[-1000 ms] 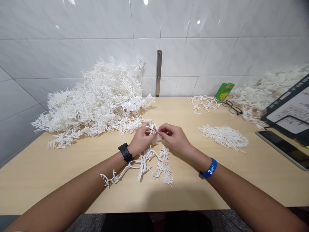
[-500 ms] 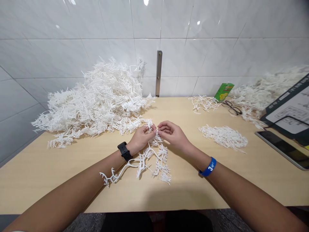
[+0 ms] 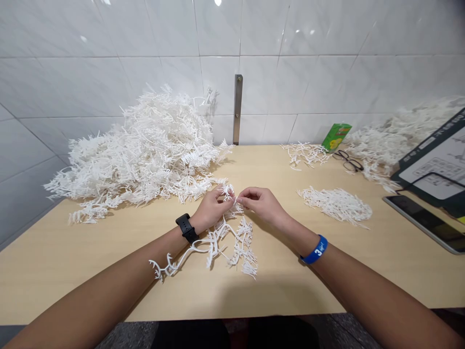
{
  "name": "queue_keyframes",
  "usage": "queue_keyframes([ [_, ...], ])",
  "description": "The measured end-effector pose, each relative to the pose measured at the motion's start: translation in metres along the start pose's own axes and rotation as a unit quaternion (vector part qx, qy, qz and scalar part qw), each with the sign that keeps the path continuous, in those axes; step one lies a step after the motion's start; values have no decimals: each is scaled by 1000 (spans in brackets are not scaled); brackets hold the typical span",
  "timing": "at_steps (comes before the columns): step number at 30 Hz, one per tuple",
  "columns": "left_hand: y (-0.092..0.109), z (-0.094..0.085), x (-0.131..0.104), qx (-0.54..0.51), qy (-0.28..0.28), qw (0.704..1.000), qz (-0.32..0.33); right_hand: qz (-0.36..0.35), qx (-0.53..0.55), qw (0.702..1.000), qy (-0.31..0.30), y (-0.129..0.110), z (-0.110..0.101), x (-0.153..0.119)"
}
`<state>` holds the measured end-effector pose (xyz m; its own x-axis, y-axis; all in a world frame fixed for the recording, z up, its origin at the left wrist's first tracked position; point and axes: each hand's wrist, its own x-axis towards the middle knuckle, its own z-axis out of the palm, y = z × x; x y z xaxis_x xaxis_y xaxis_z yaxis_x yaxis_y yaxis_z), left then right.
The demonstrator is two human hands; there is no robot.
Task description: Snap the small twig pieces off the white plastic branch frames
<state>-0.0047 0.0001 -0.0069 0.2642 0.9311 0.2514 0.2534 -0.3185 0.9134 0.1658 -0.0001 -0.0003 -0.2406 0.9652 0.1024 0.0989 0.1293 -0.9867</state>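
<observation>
My left hand (image 3: 210,209), with a black watch at the wrist, is closed on a white branched plastic sprig (image 3: 228,189) whose tip sticks up past the fingers. Right beside it, my right hand (image 3: 262,206) pinches at the sprig's side, thumb and fingertips together. What lies between those fingertips is too small to tell for sure. Below both hands, a longer curved white stem (image 3: 198,246) with side twigs rests on the table, next to a strip of small white pieces (image 3: 245,247).
A large heap of white sprigs (image 3: 145,145) rises at left against the tiled wall. To the right lie a small pile of white pieces (image 3: 334,204), loose stems (image 3: 305,155), a green box (image 3: 336,137), eyeglasses (image 3: 348,161), a phone (image 3: 425,223) and a dark printed board (image 3: 436,165).
The fingertips of my right hand have come down and closed to a pinch against the sprig. My left hand keeps its hold, with the sprig's tip slightly shifted.
</observation>
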Motion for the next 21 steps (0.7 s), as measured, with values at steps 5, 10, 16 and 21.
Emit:
queue_keyframes([
  [5, 3, 2, -1, 8, 8, 1000, 10, 4, -26, 1000, 1, -3, 0, -2],
  [10, 4, 5, -3, 9, 2, 999, 32, 10, -18, 1000, -10, -3, -1, -1],
  [16, 3, 2, -2, 13, -3, 1000, 11, -60, -72, 995, -27, 2, -2, 0],
  [21, 0, 1, -1, -7, -14, 1000, -15, -193, -188, 963, -22, 4, -6, -1],
])
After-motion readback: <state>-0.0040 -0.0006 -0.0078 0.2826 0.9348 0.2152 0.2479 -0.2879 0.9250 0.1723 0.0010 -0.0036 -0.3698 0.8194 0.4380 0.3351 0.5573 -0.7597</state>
